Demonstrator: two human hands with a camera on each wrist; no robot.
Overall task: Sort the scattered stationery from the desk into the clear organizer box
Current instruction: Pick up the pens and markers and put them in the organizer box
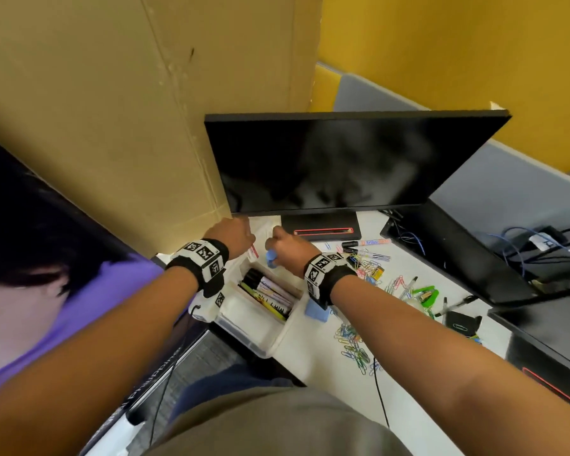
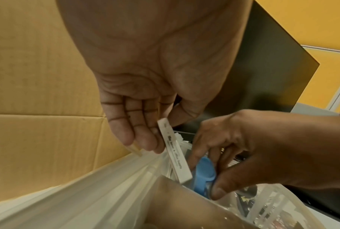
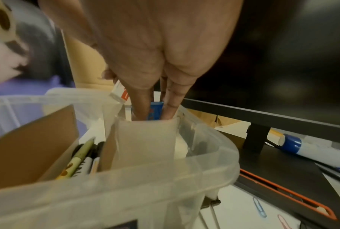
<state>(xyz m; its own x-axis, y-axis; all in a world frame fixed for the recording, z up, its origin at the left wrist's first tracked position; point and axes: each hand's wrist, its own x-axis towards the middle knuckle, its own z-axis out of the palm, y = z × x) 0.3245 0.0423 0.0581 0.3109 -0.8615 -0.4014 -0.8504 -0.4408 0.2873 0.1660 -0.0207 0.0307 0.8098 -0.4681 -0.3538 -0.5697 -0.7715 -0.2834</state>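
Observation:
The clear organizer box [image 1: 278, 335] stands at the desk's left edge, split by cardboard dividers. My right hand [image 1: 285, 246] reaches into its far compartment and pinches a small blue plastic item [image 3: 155, 108] between thumb and fingers, its lower part hidden behind the divider. The same blue plastic item [image 2: 203, 168] shows in the left wrist view. Just left of it, my left hand [image 1: 234, 236] pinches a flat white eraser [image 2: 175, 155] with a red label, tilted over the same end of the box. Several markers and pens [image 1: 270, 291] lie in the middle compartment.
A dark monitor [image 1: 343, 159] and its stand [image 1: 320, 229] sit right behind the box. A tall cardboard box [image 1: 112, 110] is on the left. Coloured paper clips [image 1: 356, 348], a blue pad [image 1: 316, 312], markers [image 1: 367, 243] and pens [image 1: 458, 304] lie on the desk. A person in purple [image 1: 63, 307] is at the left.

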